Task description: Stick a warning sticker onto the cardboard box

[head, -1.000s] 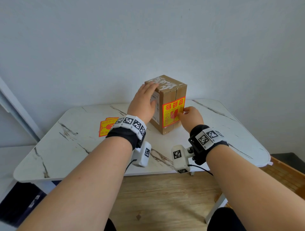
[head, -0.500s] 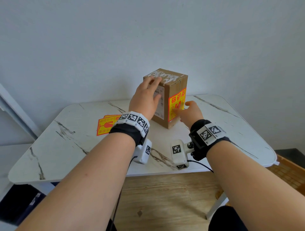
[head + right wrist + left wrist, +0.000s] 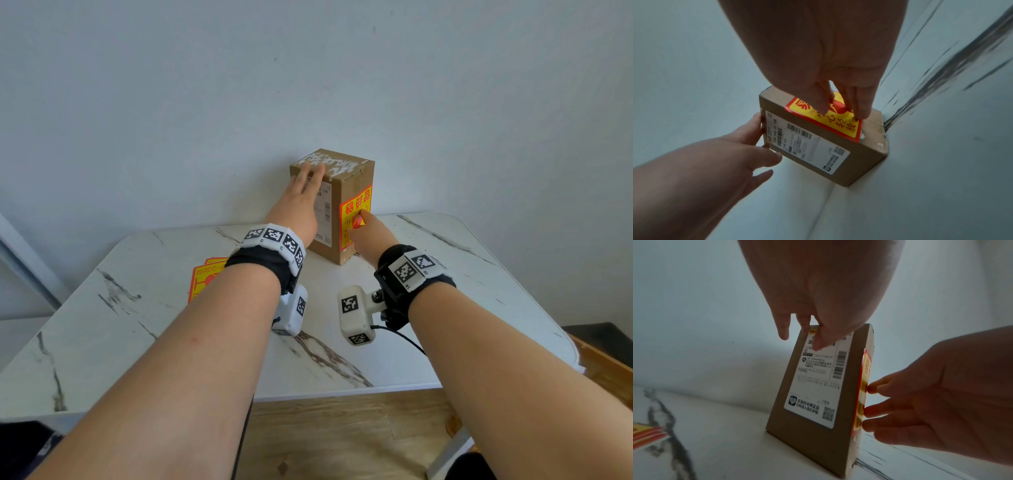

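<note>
Toward the far edge of the marble worktop [image 3: 445, 274], near the wall, the cardboard box [image 3: 337, 192] stands upright. My left hand [image 3: 296, 209] lies flat with straight fingers against its labelled side, fingertips at the top edge. My right hand [image 3: 370, 233] presses straight fingertips onto the red and yellow warning sticker [image 3: 354, 214] on the adjoining face. More stickers [image 3: 202, 277] lie on the worktop to my left.

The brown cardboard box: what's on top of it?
On top of the brown cardboard box, torn white tape residue and the left hand's fingers at its upper edge. Whatever lies beneath those fingers is covered.
</note>
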Tool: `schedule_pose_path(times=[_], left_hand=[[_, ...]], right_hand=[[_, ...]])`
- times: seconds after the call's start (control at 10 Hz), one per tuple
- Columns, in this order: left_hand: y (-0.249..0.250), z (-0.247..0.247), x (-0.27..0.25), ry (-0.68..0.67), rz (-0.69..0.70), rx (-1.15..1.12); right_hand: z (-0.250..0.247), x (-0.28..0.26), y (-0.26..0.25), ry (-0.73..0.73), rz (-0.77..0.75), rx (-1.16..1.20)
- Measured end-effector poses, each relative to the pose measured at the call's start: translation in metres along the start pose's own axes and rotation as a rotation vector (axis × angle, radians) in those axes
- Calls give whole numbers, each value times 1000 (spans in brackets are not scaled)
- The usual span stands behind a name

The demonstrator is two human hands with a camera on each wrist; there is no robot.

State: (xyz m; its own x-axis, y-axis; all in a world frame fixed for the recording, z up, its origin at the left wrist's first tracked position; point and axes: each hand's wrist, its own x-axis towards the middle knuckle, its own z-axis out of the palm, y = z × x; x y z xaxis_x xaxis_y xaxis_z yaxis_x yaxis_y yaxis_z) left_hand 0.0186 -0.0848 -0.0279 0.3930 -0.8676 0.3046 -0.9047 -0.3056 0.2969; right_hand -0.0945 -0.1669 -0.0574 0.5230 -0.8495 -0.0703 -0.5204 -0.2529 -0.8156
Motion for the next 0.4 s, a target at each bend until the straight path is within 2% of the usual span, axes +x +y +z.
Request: schedule_pose_path(times=[0.2, 0.3, 0.4], left_hand=[[4, -10, -11, 78, -37, 14], [6, -11, -24, 75, -67, 26], [10, -10, -46, -79, -99, 43]], right_hand=[[-11, -12, 5, 4, 9, 30], [-21, -22, 9, 35, 8, -20], [-27, -36, 11, 79, -42, -90]])
